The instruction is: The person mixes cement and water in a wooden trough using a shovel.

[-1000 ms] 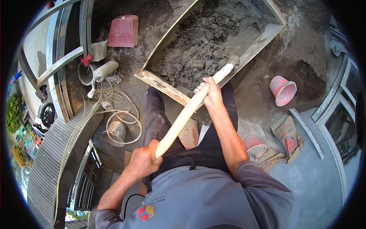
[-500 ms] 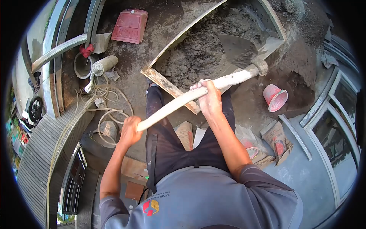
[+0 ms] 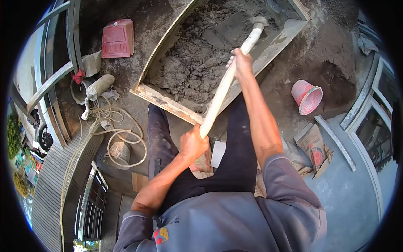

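Both of my hands are wrapped round the long pale wooden handle (image 3: 221,93) of a hoe. My left hand (image 3: 194,143) closes on its lower end, in front of my thighs. Farther up the handle, my right hand (image 3: 241,64) grips it near the wooden trough's right wall. The hoe's wide grey blade (image 3: 231,27) lies low in the wet grey mortar (image 3: 191,63), partly sunk or smeared with it. Around the mortar stands a wooden-sided trough (image 3: 168,102), its near corner close to my knees.
A red plastic tray (image 3: 118,38) lies at the upper left, above a coiled hose (image 3: 126,140) and a mortar-caked cylinder (image 3: 100,86). On the right are a pink bucket (image 3: 307,97), a paper sack (image 3: 314,147), a metal bar (image 3: 336,143) and framed glass panels (image 3: 371,130).
The blade has gone from above the trough's right edge down into the mortar. My left hand has moved right, my right hand up and slightly right, and the handle is now steeper.
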A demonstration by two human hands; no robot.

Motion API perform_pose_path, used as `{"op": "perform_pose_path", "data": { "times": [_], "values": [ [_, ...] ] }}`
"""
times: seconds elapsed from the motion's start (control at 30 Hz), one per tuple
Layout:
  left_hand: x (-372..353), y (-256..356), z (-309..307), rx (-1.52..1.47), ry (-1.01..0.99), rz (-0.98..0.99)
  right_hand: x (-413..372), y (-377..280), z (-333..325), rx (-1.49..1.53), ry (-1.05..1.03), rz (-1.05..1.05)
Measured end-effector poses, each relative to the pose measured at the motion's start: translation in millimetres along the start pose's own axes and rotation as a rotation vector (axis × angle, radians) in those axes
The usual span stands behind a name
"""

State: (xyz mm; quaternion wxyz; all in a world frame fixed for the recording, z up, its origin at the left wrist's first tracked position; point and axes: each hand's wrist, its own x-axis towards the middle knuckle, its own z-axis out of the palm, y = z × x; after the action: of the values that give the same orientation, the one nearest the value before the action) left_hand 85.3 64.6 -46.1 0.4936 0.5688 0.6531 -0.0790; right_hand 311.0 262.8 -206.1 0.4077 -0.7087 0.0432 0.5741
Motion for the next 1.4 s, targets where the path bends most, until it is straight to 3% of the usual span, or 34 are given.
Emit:
{"op": "perform_pose_path", "data": {
  "times": [0.03, 0.17, 0.27, 0.37, 0.47, 0.57, 0.63, 0.73, 0.9, 0.97, 1.17, 1.27, 1.37, 1.4],
  "values": [
    [-0.6, 13.2, 9.7, -0.076, 0.011, 0.052, 2.4, -19.5, -22.7, -0.034, -0.020, -0.038],
    [65.2, 103.0, 5.8, -0.468, -0.299, 0.188, 72.2, -124.0, -72.8, -0.087, -0.054, -0.058],
    [77.8, 142.6, 16.1, -0.573, -0.280, 0.138, 124.7, -134.3, -88.2, -0.191, -0.095, 0.008],
    [45.7, 133.5, 21.0, -0.470, -0.248, -0.061, 110.9, -63.3, -76.4, -0.228, -0.058, 0.161],
    [-12.6, 93.2, 13.2, -0.398, -0.260, -0.259, 70.6, 65.3, -65.1, -0.195, -0.072, 0.349],
    [-53.4, 44.2, 9.4, -0.349, -0.245, -0.301, 29.9, 161.6, -51.3, -0.175, -0.072, 0.504],
    [-69.5, 32.6, -2.2, -0.242, -0.279, -0.354, 1.2, 189.7, -46.9, -0.115, -0.124, 0.577],
    [-69.5, 38.5, -32.7, -0.356, -0.345, -0.466, -17.6, 212.0, -36.3, -0.100, -0.143, 0.645],
    [-66.4, 83.4, -66.8, -0.292, -0.404, -0.344, -22.8, 171.7, -42.0, -0.002, -0.194, 0.759],
    [-85.7, 94.7, -73.8, -0.307, -0.362, -0.244, -35.9, 152.2, -49.9, 0.042, -0.202, 0.746],
    [-131.2, 127.5, -174.2, -0.243, -0.523, -0.119, -104.2, 66.5, -49.0, 0.218, -0.176, 0.574],
    [-154.1, 100.3, -210.7, -0.211, -0.548, -0.026, -152.8, 22.0, -33.1, 0.249, -0.118, 0.422],
    [-164.3, 31.8, -242.0, -0.157, -0.561, 0.071, -210.8, -0.4, 1.5, 0.308, -0.038, 0.263],
    [-162.4, -1.6, -243.5, -0.080, -0.483, 0.117, -213.9, 8.8, 5.9, 0.314, -0.044, 0.218]
  ]
}}
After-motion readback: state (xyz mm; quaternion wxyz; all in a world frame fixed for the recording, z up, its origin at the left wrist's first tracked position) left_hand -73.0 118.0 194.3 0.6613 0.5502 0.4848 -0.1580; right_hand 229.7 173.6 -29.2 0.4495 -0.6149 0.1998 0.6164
